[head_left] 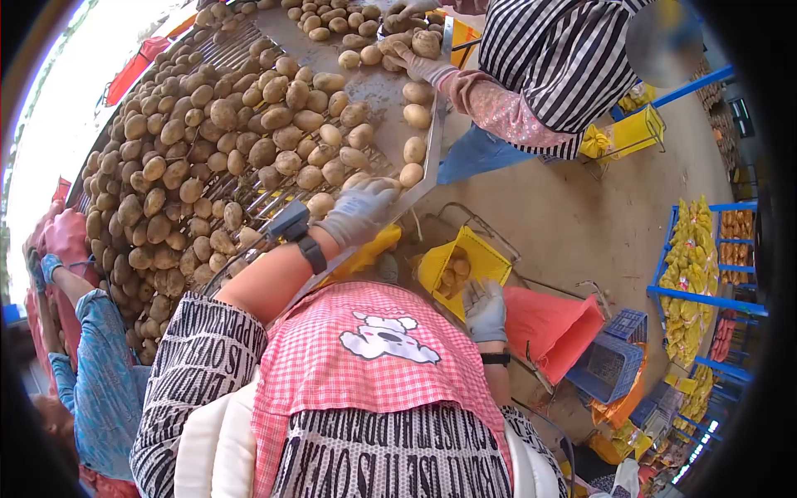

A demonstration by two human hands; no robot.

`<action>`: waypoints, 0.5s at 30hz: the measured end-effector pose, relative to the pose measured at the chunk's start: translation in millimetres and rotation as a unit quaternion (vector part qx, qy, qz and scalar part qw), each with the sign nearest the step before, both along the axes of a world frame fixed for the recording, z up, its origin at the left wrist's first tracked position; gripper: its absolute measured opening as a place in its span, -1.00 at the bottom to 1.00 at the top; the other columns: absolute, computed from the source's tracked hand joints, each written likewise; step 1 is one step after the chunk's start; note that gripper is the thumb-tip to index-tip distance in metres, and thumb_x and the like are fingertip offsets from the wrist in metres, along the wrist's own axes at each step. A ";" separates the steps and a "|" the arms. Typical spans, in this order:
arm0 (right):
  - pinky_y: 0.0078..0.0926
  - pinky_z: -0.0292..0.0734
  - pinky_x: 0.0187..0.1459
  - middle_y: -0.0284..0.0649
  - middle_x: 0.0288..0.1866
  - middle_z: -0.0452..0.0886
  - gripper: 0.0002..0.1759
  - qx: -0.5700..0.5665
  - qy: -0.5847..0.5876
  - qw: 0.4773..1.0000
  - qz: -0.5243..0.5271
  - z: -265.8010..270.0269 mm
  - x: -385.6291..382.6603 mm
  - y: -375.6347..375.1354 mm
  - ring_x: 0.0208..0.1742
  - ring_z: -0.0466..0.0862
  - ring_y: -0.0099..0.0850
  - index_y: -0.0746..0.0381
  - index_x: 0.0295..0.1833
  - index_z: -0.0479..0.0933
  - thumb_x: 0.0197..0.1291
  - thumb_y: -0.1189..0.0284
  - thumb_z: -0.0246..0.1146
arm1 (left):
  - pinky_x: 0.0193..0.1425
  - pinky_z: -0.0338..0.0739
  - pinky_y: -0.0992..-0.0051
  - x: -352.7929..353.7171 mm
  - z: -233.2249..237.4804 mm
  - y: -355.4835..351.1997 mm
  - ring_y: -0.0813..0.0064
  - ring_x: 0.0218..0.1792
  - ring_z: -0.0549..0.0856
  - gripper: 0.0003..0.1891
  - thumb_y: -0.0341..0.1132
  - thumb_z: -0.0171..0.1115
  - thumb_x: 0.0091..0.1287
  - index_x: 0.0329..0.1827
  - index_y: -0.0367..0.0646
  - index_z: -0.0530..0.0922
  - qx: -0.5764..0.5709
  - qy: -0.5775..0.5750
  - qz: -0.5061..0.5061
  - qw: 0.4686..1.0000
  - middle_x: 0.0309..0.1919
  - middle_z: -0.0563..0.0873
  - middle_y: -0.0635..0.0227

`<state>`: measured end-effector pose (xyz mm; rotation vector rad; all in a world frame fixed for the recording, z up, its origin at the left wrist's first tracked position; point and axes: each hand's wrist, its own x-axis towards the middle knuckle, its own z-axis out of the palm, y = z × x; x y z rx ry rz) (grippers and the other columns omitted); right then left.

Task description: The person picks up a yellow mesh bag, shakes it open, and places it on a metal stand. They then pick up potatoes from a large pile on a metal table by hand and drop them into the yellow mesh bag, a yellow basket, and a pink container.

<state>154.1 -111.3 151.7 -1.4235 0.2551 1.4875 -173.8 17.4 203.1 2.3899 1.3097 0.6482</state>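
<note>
My left hand (359,212), in a grey-white glove, reaches to the metal edge of the sorting table. Its fingers lie outstretched beside the nearest potatoes (354,158); whatever is under the palm is hidden. My right hand (484,311), gloved too, hangs with fingers apart, nothing seen in it. It is beside the mouth of a yellow mesh bag (490,258) with several potatoes (454,272) inside. On its other side a red mesh bag (548,328) stands open on a frame.
Potatoes (178,178) pile over the slatted table. Ahead, a co-worker's gloved hand (419,65) touches potatoes; another person's blue sleeve (104,373) is at left. Blue crates (606,365) stand at right, near a blue rack (706,292) with filled yellow bags (687,274).
</note>
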 end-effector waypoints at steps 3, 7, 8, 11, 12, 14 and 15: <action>-0.44 0.65 0.05 -0.18 0.18 0.61 -0.52 0.048 -0.044 0.991 0.117 20.7 -28.9 44.0 0.04 0.68 -0.39 0.25 0.32 0.43 0.43 0.20 0.20 | 0.22 0.51 0.09 -37.2 -11.6 -10.4 0.00 0.12 0.63 -0.66 -0.30 0.26 0.22 0.08 -0.06 0.62 -0.003 0.040 -0.041 0.998 0.10 0.65 0.14; -0.53 0.62 0.00 -0.25 0.09 0.66 -0.59 0.195 -0.154 0.912 0.326 45.2 -85.0 107.6 -0.04 0.69 -0.48 0.23 0.28 0.47 0.43 0.28 0.24 | 0.13 0.53 0.11 -46.2 19.4 -25.4 0.03 0.10 0.64 -0.58 -0.33 0.29 0.19 0.16 -0.09 0.56 -0.203 0.200 -0.008 0.958 0.06 0.67 0.13; -0.54 0.61 0.00 -0.25 0.07 0.67 -0.61 0.244 -0.187 0.866 0.394 48.5 -101.6 122.5 -0.06 0.69 -0.49 0.22 0.28 0.48 0.43 0.31 0.24 | 0.10 0.53 0.09 -45.7 16.9 -26.7 0.03 0.09 0.65 -0.51 -0.36 0.32 0.12 0.18 -0.08 0.52 -0.279 0.237 0.023 0.930 0.01 0.68 0.14; -0.42 0.57 0.17 -0.11 0.04 0.69 -0.56 0.396 -0.317 0.717 0.478 25.7 -151.1 154.8 0.04 0.69 -0.36 0.22 0.30 0.48 0.35 0.36 0.29 | 0.09 0.53 0.10 -53.4 5.0 -51.9 0.02 0.07 0.65 -0.47 -0.36 0.36 0.06 0.18 -0.03 0.50 -0.236 0.168 0.131 0.948 -0.04 0.67 0.15; -0.35 0.57 0.18 -0.04 0.08 0.68 -0.53 0.435 -0.416 0.613 0.513 34.4 -164.1 160.4 0.05 0.70 -0.29 0.20 0.30 0.48 0.31 0.36 0.31 | 0.12 0.53 0.10 -52.3 9.0 -48.0 0.01 0.06 0.64 -0.46 -0.36 0.37 0.05 0.18 -0.02 0.50 -0.273 0.181 0.132 0.936 -0.05 0.67 0.12; -0.28 0.58 0.18 0.02 0.11 0.67 -0.50 0.465 -0.507 0.491 0.534 31.3 -182.3 167.0 0.06 0.71 -0.21 0.19 0.31 0.49 0.27 0.35 0.32 | 0.14 0.53 0.10 -61.5 6.6 -64.2 -0.01 0.03 0.64 -0.44 -0.37 0.38 0.04 0.20 -0.03 0.50 -0.224 0.142 0.154 0.952 -0.06 0.67 0.09; -0.22 0.59 0.16 0.05 0.12 0.66 -0.48 0.491 -0.599 0.354 0.525 16.8 -188.7 170.1 0.06 0.71 -0.14 0.18 0.30 0.49 0.22 0.33 0.33 | 0.16 0.52 0.10 -67.1 5.9 -73.5 -0.02 0.01 0.64 -0.42 -0.37 0.38 0.04 0.21 -0.04 0.49 -0.176 0.103 0.173 0.963 -0.06 0.67 0.06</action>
